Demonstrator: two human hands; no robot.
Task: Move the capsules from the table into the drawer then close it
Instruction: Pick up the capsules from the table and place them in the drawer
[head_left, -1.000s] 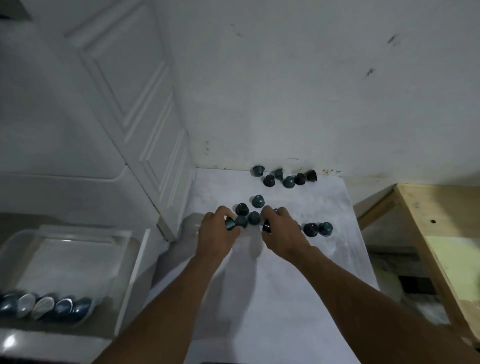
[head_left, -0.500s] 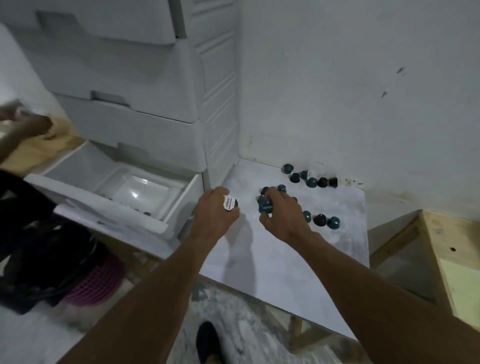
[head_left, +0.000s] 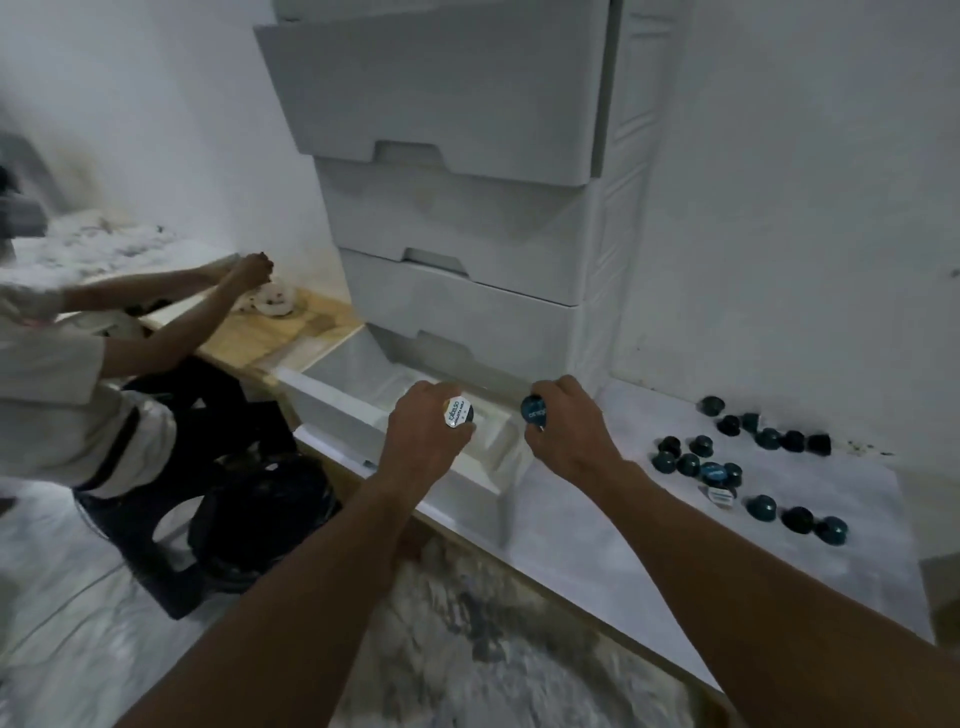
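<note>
White drawer (head_left: 332, 410): pulled open, just beside the left edge of the table (head_left: 597, 545).
Left hand (head_left: 421, 441): over the drawer, fingers curled round a foil-topped capsule (head_left: 458, 413).
Right hand (head_left: 569, 434): near the drawer's right rim, pinching a blue capsule (head_left: 534, 410).
Loose capsules (head_left: 727, 467): scattered toward the table's far right corner.

The white table (head_left: 597, 530) carries dark teal capsules (head_left: 762, 507) scattered in loose clusters across its far right part.
</note>
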